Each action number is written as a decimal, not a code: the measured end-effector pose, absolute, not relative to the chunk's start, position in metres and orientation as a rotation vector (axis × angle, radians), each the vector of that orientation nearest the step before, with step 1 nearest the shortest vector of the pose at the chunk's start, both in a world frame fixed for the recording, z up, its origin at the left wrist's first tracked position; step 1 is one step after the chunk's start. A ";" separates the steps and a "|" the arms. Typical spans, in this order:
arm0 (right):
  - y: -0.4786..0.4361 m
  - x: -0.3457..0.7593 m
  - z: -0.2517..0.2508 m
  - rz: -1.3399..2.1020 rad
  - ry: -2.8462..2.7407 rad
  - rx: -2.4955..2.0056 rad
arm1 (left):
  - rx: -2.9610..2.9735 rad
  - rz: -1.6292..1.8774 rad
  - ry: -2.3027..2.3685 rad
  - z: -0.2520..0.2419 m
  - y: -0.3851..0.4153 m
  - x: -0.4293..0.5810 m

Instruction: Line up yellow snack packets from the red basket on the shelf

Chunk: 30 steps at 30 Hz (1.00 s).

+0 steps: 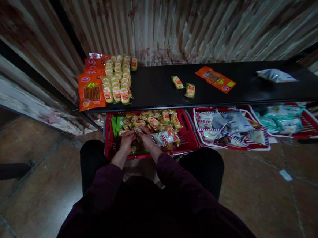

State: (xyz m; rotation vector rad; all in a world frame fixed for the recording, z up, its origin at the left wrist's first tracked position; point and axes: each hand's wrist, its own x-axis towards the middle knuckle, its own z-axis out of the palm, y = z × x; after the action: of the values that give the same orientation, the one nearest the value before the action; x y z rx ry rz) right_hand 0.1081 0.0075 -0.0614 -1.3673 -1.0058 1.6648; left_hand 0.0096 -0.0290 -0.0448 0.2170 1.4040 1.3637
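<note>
Both my hands reach down into a red basket (190, 138) of small yellow-wrapped snack cakes (153, 121). My left hand (127, 141) is closed on what looks like a wrapped snack cake (122, 132) near the basket's left side. Beside it, my right hand (146, 139) has curled fingers over another wrapped cake, mostly hidden beneath them. The two hands nearly touch. To the right of my right hand lies a white snack bag (166, 137) with a striped edge. Green packets (117, 125) show at the basket's left end.
On the black shelf (153, 85) above stand rows of yellow snack cakes (117, 81) beside orange packets (91, 91). Two loose cakes (177, 82), an orange packet (216, 79) and a silvery bag (276, 75) lie farther right. Two more red baskets (267, 144) hold white and teal packets.
</note>
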 end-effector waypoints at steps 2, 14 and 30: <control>0.007 0.108 -0.060 1.683 -0.856 -1.267 | 0.226 1.379 1.422 -0.042 -0.027 0.012; 0.002 0.113 -0.037 1.736 -0.652 -1.146 | 0.264 1.413 1.449 -0.017 -0.023 0.016; -0.001 0.119 0.010 1.690 -0.711 -1.151 | 0.291 1.491 1.333 0.021 -0.024 0.021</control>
State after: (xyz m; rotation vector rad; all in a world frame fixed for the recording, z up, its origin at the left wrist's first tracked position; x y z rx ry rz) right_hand 0.1194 -0.0013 0.0101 -1.1511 -0.7110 1.6895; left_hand 0.0205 -0.0241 0.0213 0.2913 1.3333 1.4909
